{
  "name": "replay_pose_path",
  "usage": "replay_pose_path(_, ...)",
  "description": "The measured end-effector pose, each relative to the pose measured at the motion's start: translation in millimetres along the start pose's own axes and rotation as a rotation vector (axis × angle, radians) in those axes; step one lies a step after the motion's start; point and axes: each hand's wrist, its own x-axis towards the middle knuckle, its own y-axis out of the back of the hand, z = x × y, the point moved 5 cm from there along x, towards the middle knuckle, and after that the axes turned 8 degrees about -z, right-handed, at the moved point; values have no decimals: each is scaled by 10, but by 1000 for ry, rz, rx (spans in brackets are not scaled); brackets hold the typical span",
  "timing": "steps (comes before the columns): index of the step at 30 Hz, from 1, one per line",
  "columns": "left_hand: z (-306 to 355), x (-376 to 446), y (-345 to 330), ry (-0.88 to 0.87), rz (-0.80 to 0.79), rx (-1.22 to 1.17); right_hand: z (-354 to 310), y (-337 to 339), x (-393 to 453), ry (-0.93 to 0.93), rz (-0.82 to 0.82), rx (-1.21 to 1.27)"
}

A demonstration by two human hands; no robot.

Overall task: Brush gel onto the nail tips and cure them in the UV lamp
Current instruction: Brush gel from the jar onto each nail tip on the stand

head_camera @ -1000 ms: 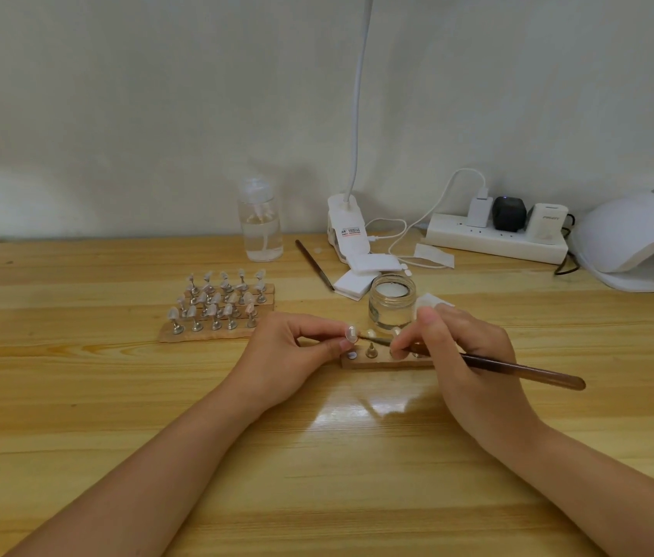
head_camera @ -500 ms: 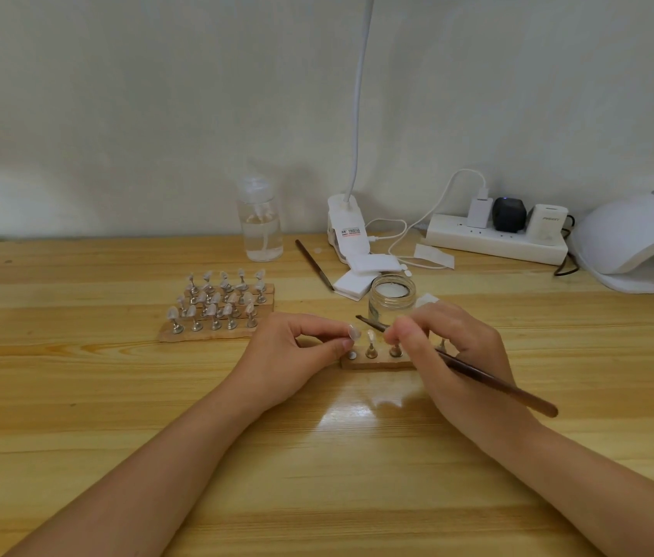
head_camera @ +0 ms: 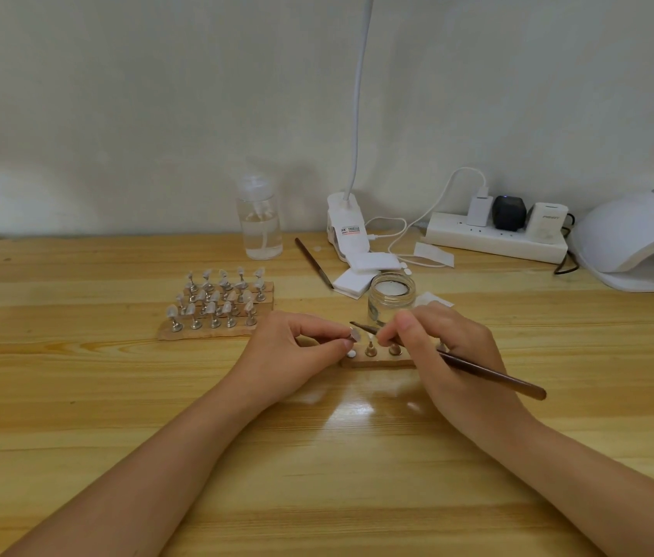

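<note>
My left hand (head_camera: 293, 349) pinches a small nail tip (head_camera: 355, 335) on its stand, just above the left end of a short wooden holder strip (head_camera: 377, 361). My right hand (head_camera: 443, 347) grips a thin brown brush (head_camera: 490, 373) like a pen, and its bristle end lies right at the nail tip. Two metal stands rise from the strip between my hands. An open glass gel jar (head_camera: 391, 295) stands just behind. The white UV lamp (head_camera: 638, 239) sits at the far right.
A wooden rack (head_camera: 212, 311) with several nail tips on stands lies to the left. Behind are a clear pump bottle (head_camera: 259, 223), a second brush (head_camera: 314, 263), white pads (head_camera: 357, 275), a clip lamp base (head_camera: 347, 231) and a power strip (head_camera: 494, 237) with cables.
The brush swung from lying low across the strip to pointing up-left at the nail tip, its handle end dropping toward me. My left hand stayed in place.
</note>
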Motion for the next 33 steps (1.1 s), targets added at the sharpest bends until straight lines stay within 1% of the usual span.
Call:
replay_pose_path(2, 9, -4, -4, 5, -1, 4, 11, -4, -7, -2, -2, 42)
replay_pose_path(8, 27, -16, -4, 17, -8, -1, 34, 48, -44, -11, 60, 208)
replay_pose_path(13, 32, -18, -5, 22, -15, 22, 16, -1, -15, -4, -2, 70)
replay_pose_path(15, 35, -22, -3, 27, -10, 21, 17, 0, -26, 0, 3, 104)
replay_pose_path(19, 45, -27, -5, 24, -11, 19, 33, 50, -56, -6, 64, 208)
replay_pose_path(21, 38, -27, 1, 24, -9, 24, 38, 56, -51, -24, 71, 206)
replay_pose_path(26, 29, -19, -5, 22, -18, 30, 28, -2, -13, -19, 6, 77)
replay_pose_path(30, 31, -18, -9, 18, -23, 32, 28, 22, -43, 16, 32, 145)
replay_pose_path(33, 33, -20, -5, 8, -24, 29, 32, 46, -51, -1, 61, 175)
